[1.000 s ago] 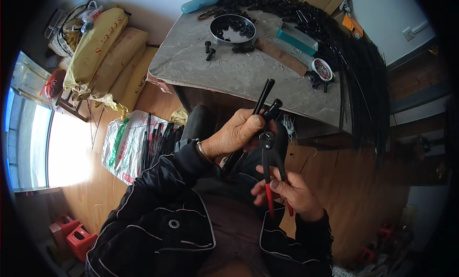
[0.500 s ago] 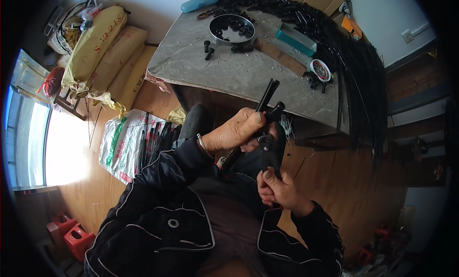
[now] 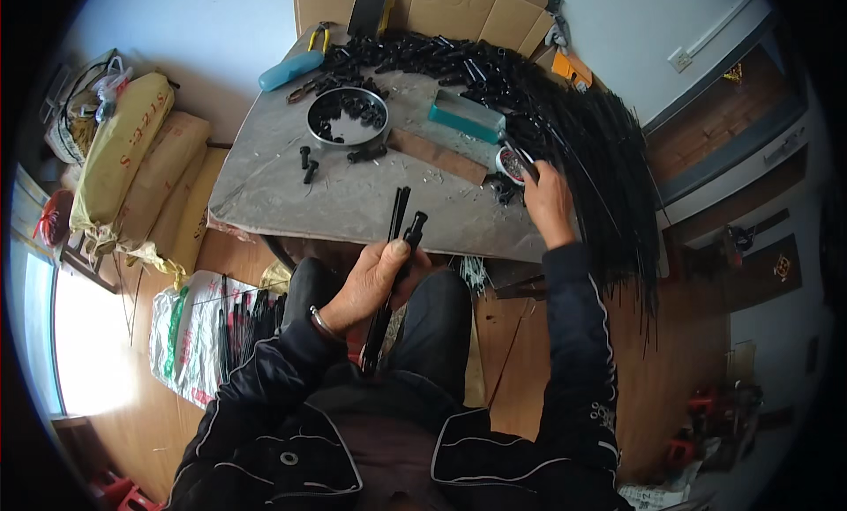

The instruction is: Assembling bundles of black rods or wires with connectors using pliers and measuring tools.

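Observation:
My left hand (image 3: 372, 280) is closed around a few long black rods (image 3: 396, 213) and a short black tubular fitting (image 3: 416, 227). Its thumb presses on the fitting, and the rods' lower ends reach down between my knees. Stretched out over the table's right part, my right hand (image 3: 551, 201) grips dark pliers (image 3: 520, 156). Their jaws are at the small white bowl (image 3: 503, 169), which holds tiny pieces with some red among them; the contact is too small to make out. Several black fittings (image 3: 505, 192) lie just beside this bowl.
On the grey table (image 3: 265, 180) stand a round metal dish (image 3: 310, 127) of black parts and a teal tray (image 3: 459, 123). Near them lies a brown wooden strip (image 3: 437, 156). Black rods (image 3: 609, 167) overhang the right edge. Filled yellow sacks (image 3: 123, 149) are stacked at left.
My right hand has carried the pliers from beside the left hand up and right to the small bowl. The left hand still holds the rods and fitting. The view has shifted.

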A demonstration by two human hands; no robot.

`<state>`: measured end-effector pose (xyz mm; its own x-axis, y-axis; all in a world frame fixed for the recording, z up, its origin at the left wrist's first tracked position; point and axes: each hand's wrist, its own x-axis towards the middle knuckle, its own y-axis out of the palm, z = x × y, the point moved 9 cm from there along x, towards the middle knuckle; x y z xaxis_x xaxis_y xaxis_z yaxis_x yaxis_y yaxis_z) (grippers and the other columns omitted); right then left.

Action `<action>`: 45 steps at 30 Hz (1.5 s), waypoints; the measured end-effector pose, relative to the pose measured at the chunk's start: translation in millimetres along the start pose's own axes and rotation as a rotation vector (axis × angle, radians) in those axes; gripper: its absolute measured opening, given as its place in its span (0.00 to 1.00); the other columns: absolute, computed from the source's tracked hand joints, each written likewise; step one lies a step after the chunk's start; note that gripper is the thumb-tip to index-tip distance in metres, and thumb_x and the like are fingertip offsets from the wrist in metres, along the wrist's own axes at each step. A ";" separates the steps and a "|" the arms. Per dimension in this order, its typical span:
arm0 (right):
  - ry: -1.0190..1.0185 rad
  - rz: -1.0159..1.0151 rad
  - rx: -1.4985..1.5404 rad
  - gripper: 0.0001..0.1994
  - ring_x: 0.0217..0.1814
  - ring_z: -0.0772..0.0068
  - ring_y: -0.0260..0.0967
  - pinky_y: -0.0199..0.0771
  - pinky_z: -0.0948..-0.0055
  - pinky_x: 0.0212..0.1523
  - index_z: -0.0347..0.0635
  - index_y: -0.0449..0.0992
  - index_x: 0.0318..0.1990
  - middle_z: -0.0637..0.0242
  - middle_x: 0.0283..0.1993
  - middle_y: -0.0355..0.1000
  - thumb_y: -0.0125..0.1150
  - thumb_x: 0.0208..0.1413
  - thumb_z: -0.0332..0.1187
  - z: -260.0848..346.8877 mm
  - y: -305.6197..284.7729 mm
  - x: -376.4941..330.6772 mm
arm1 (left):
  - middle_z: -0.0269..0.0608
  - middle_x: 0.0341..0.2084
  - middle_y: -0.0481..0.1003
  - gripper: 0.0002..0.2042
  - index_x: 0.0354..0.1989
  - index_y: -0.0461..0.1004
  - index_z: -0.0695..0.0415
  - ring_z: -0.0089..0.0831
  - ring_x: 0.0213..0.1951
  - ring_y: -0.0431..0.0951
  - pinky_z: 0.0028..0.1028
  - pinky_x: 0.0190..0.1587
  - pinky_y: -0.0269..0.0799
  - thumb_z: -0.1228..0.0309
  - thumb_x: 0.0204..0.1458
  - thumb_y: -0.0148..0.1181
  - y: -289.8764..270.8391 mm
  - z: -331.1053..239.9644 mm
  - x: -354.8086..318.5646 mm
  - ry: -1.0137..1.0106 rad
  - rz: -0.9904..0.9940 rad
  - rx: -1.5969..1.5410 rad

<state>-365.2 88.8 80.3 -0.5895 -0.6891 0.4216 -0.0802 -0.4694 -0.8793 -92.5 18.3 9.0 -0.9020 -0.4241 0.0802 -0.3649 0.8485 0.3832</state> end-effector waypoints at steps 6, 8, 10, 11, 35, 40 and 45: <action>0.162 0.238 -0.033 0.14 0.48 0.44 0.72 0.70 0.54 0.48 0.47 0.79 0.43 0.49 0.42 0.76 0.61 0.50 0.41 -27.4 51.0 55.1 | 0.31 0.12 0.65 0.28 0.36 0.71 0.62 0.19 0.14 0.63 0.21 0.18 0.58 0.45 0.62 0.42 0.8 3.9 6.8 -0.052 0.047 0.022; 0.159 0.288 -0.025 0.14 0.47 0.45 0.72 0.70 0.54 0.47 0.47 0.79 0.43 0.50 0.42 0.76 0.60 0.51 0.41 -14.9 59.8 54.3 | 0.33 0.15 0.66 0.30 0.38 0.70 0.64 0.19 0.15 0.64 0.21 0.19 0.60 0.43 0.62 0.40 -3.3 8.8 8.0 -0.067 0.089 0.026; 0.139 0.317 -0.045 0.15 0.47 0.44 0.71 0.69 0.54 0.46 0.43 0.78 0.43 0.48 0.43 0.75 0.59 0.52 0.41 -14.9 64.9 56.1 | 0.33 0.15 0.67 0.29 0.38 0.70 0.64 0.19 0.16 0.64 0.21 0.20 0.60 0.44 0.62 0.41 -1.0 9.7 9.7 -0.088 0.101 0.012; 0.119 0.287 -0.071 0.15 0.48 0.43 0.71 0.69 0.53 0.46 0.43 0.78 0.43 0.48 0.43 0.75 0.60 0.52 0.41 -13.7 63.6 57.7 | 0.33 0.16 0.67 0.28 0.38 0.70 0.63 0.20 0.16 0.64 0.21 0.21 0.61 0.45 0.62 0.41 -1.4 15.0 11.0 -0.123 0.103 -0.031; 0.378 0.503 1.446 0.07 0.22 0.82 0.58 0.62 0.75 0.27 0.37 0.71 0.34 0.70 0.26 0.66 0.54 0.59 0.32 73.3 31.5 -36.8 | 0.30 0.21 0.67 0.23 0.43 0.71 0.62 0.16 0.18 0.65 0.17 0.19 0.59 0.51 0.63 0.45 -15.9 -16.3 -25.6 0.081 -0.213 -0.015; 0.349 0.581 1.645 0.13 0.22 0.79 0.59 0.63 0.74 0.27 0.39 0.70 0.28 0.70 0.21 0.63 0.54 0.59 0.39 148.5 34.3 -114.6 | 0.29 0.23 0.67 0.23 0.51 0.70 0.63 0.15 0.20 0.65 0.16 0.21 0.60 0.52 0.63 0.47 -7.8 -34.8 -38.9 0.140 -0.261 -0.002; 0.556 0.423 1.697 0.14 0.23 0.79 0.63 0.63 0.78 0.26 0.38 0.73 0.30 0.69 0.23 0.67 0.54 0.60 0.40 170.8 42.7 -148.5 | 0.29 0.26 0.70 0.21 0.52 0.71 0.61 0.13 0.22 0.66 0.15 0.22 0.60 0.54 0.64 0.47 -8.7 -36.3 -47.3 0.210 -0.266 -0.004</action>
<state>-143.8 76.9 17.9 -0.5466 -0.8206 -0.1670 0.7232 -0.5631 0.3998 -38.2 19.5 35.2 -0.7080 -0.6868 0.1644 -0.5800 0.6983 0.4195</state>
